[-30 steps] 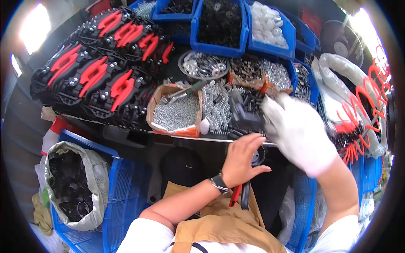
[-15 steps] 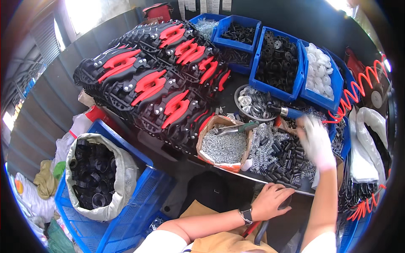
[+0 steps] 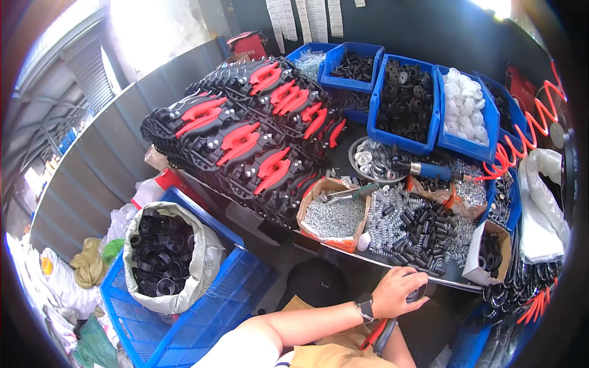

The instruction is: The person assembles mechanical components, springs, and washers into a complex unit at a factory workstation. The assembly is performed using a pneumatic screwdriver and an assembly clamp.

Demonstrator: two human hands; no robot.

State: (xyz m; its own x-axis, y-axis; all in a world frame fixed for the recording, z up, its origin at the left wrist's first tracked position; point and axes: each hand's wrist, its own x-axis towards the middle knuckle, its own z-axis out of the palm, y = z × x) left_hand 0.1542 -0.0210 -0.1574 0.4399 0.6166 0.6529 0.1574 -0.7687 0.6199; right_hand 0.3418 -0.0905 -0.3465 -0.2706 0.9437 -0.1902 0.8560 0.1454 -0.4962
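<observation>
Near the bottom centre, my left hand [image 3: 396,291], with a watch on its wrist, has its fingers curled over a dark round part [image 3: 418,289]. Just below it, a red-and-black handle [image 3: 378,335] slants in front of my body; whether it joins the round part is hard to see. My right forearm [image 3: 399,354] rises beside that handle. The right hand itself is hidden behind the left hand and handle, so its fingers do not show.
Black assemblies with red levers [image 3: 236,144] are stacked at left. Blue bins [image 3: 434,129] stand behind an air screwdriver [image 3: 432,170]. A screw box [image 3: 334,214], springs [image 3: 383,205], black sleeves [image 3: 423,233] and a small carton [image 3: 478,264] line the front. A sack [image 3: 211,251] sits lower left.
My gloved right hand has come back from the parts by the air screwdriver, down toward my left hand. My left hand stays on the round part. The view has shifted.
</observation>
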